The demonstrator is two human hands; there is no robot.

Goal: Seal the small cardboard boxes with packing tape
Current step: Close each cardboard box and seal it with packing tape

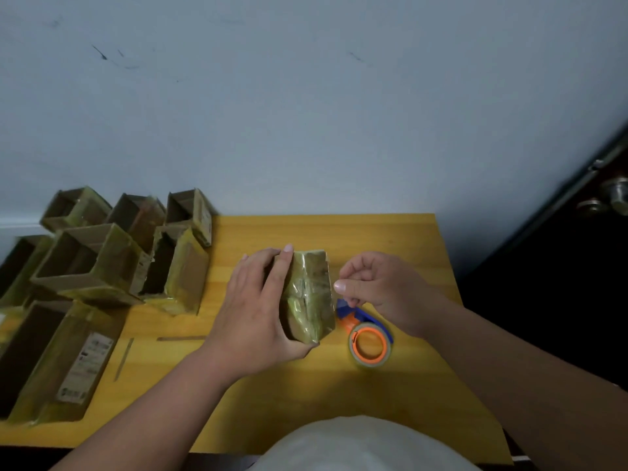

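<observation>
The left hand (258,300) wrapped round the box (307,295) at mid-table (390,239), fingers over its far top edge and thumb under the near corner, and held it steady. The right hand (377,288) was curled just beside the box's right face, thumb and forefinger pinched together at what looked like a clear tape end; whether anything sat between them was too faint to call. The dispenser (368,339) lay on the table near that hand, orange core up. The box looked light and stiff enough to grip by its edges, but its faces were glossy with tape, so probably slippery, and thin card would likely dent if squeezed. Best hold: across the corners, as the left hand had it. Open boxes (102,263) crowded the table's left side.
</observation>
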